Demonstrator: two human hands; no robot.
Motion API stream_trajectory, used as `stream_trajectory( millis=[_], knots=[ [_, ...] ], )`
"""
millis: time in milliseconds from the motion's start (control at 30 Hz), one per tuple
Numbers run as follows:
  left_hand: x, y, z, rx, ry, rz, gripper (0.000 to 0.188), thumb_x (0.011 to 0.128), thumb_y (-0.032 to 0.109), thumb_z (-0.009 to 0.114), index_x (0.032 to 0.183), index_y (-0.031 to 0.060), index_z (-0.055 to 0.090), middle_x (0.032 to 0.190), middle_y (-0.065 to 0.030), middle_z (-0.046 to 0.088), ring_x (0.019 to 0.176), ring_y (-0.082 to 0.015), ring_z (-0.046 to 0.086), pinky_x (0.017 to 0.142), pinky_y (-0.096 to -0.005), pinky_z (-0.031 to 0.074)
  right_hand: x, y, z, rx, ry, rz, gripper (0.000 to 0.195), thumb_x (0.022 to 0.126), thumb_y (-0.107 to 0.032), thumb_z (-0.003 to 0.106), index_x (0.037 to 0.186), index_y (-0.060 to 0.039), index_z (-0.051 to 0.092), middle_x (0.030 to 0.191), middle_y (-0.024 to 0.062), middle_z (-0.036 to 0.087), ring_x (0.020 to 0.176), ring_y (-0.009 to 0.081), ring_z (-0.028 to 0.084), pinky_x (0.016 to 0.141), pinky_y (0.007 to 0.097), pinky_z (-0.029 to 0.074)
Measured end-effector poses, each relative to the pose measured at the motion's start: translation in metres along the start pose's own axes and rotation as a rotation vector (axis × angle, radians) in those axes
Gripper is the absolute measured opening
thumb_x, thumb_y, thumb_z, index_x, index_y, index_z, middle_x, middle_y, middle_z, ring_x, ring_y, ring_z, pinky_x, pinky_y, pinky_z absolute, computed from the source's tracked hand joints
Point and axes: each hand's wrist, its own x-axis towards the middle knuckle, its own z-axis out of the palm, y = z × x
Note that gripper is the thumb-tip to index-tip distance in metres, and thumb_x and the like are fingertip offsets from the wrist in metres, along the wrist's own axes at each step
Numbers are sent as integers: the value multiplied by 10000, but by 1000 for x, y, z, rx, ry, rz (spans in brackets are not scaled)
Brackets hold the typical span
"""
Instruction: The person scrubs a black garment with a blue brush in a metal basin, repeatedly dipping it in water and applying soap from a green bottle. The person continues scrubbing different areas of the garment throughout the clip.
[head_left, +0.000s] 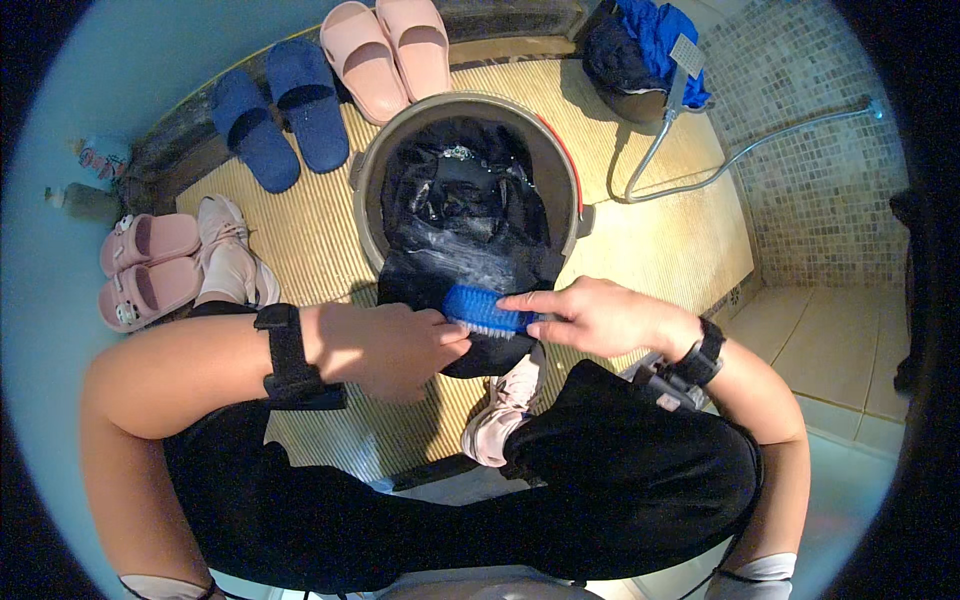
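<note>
A blue scrub brush (480, 306) with pale bristles lies against black wet cloth (469, 195). My right hand (592, 315) grips the brush near its right end, index finger along its back. At the brush's left end, my left hand (397, 345) has its fingers closed at the cloth's edge, though its grip there is partly hidden. The cloth drapes over the near rim of a grey bucket (369, 206) and fills much of its inside. Whitish suds (472, 255) streak the cloth just beyond the brush.
Navy slides (307, 105), pink slides (386, 56) and pink sandals (150, 270) line the far and left sides. A dark container (641, 105) with blue cloth (660, 37) stands back right, a shower head (686, 56) against it. Its hose (675, 191) crosses the ribbed mat (675, 247).
</note>
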Motion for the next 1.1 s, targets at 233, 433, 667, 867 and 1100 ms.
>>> stream_trajectory(
  millis=[233, 433, 667, 867, 1100],
  knots=[
    [-14, -1, 15, 32, 345, -28, 730, 792, 233, 676, 1395, -30, 359, 1465, -230, 312, 1298, -372, 380, 1033, -452, 406, 15, 18, -26, -283, 110, 117, 383, 938, -292, 519, 1300, -170, 549, 750, 170, 659, 727, 362, 651, 654, 441, 521],
    [-7, -8, 17, 111, 236, -52, 842, 708, 318, 771, 1383, 11, 372, 1486, -222, 257, 1312, -437, 341, 1037, -479, 417, 22, 28, -21, -365, 88, 305, 398, 939, -279, 512, 1321, -165, 528, 857, 196, 673, 799, 371, 655, 745, 451, 524],
    [-12, -7, 26, 61, 235, -39, 774, 700, 338, 759, 1350, 50, 451, 1482, -239, 248, 1315, -479, 317, 1032, -521, 406, 14, -19, -10, -273, -42, 210, 429, 940, -292, 485, 1351, -170, 486, 920, 224, 662, 867, 377, 652, 780, 459, 522],
    [5, -34, 52, 82, 298, 23, 728, 729, 406, 722, 1339, 89, 481, 1500, -240, 203, 1335, -491, 270, 1022, -531, 409, 21, -11, -24, -282, -82, 222, 397, 937, -276, 518, 1307, -134, 530, 920, 206, 671, 869, 359, 652, 785, 434, 518],
    [3, -28, 29, 161, 171, -10, 754, 753, 489, 684, 1366, 108, 467, 1542, -222, 117, 1370, -479, 205, 1042, -523, 391, 15, 35, -29, -468, -5, 331, 422, 931, -250, 491, 1328, -107, 512, 852, 198, 669, 825, 360, 658, 759, 441, 529]
  ],
)
